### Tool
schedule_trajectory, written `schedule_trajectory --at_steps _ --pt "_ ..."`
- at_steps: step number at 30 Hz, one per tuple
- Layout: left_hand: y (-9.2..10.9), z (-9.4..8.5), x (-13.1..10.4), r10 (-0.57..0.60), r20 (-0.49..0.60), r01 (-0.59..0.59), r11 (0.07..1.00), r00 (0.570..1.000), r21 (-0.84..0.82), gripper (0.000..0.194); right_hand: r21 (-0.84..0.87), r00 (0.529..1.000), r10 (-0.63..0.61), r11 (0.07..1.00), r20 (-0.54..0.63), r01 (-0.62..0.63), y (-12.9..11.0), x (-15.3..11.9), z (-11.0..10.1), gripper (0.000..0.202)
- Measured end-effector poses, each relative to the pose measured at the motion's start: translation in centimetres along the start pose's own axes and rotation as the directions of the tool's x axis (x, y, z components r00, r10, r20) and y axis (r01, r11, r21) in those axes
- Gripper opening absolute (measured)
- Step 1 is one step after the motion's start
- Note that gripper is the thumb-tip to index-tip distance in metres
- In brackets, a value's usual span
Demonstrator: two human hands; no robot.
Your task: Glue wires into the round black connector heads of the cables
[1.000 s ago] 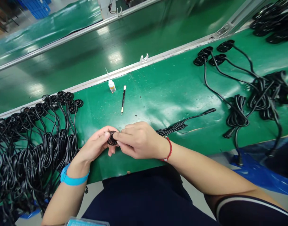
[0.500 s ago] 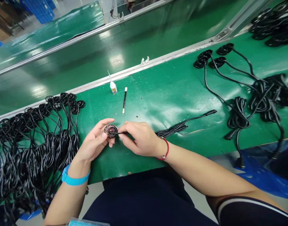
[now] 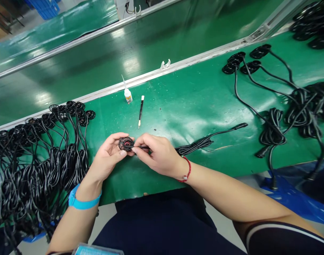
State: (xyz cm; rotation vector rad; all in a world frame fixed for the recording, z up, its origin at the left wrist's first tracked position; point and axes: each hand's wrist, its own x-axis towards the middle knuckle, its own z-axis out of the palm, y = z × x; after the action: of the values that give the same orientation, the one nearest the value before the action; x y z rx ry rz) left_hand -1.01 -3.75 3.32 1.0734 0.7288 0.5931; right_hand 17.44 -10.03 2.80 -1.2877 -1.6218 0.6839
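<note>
My left hand point(image 3: 108, 156) grips a small round black part point(image 3: 125, 143) with a red centre by its rim, thumb on the near side. From that part a black cable runs into my right hand point(image 3: 158, 152), whose thumb and forefinger pinch it close to the round part. Past the right hand, the bundled cable point(image 3: 195, 146) lies on the table and ends in a plug point(image 3: 241, 125). Beyond the hands lie a thin black pen-like tool point(image 3: 141, 111) with pale ends and a small white bottle point(image 3: 128, 95) with a long thin nozzle.
Many coiled black cables point(image 3: 56, 166) with round ends crowd the left of the green table point(image 3: 178, 102). More coiled cables point(image 3: 273, 129) lie to the right, and a dark pile point(image 3: 313, 24) sits at the far right corner. A metal rail point(image 3: 103, 92) with a white clip point(image 3: 165, 64) borders the back.
The round part has turned slightly in my left hand, and its red centre faces up more. My right hand keeps its pinch on the cable, and the view has shifted a little.
</note>
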Motion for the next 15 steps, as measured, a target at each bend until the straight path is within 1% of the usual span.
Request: schedule_trajectory --at_steps 6,11,15 --pt "0.16 0.14 -0.05 0.032 0.015 -0.032 0.999 0.999 0.013 0.034 0.061 0.998 0.059 0.996 0.009 -0.060 -0.05 0.15 -0.06 0.008" --pt "0.33 0.37 -0.01 0.035 0.005 -0.035 0.999 0.999 0.036 0.035 0.088 0.994 0.104 0.991 0.021 -0.106 -0.17 0.36 -0.14 0.009" --pt "0.35 0.37 -0.06 0.031 0.017 -0.031 0.999 0.999 0.041 0.035 0.133 0.985 0.168 0.976 0.049 -0.173 -0.20 0.25 -0.08 0.011"
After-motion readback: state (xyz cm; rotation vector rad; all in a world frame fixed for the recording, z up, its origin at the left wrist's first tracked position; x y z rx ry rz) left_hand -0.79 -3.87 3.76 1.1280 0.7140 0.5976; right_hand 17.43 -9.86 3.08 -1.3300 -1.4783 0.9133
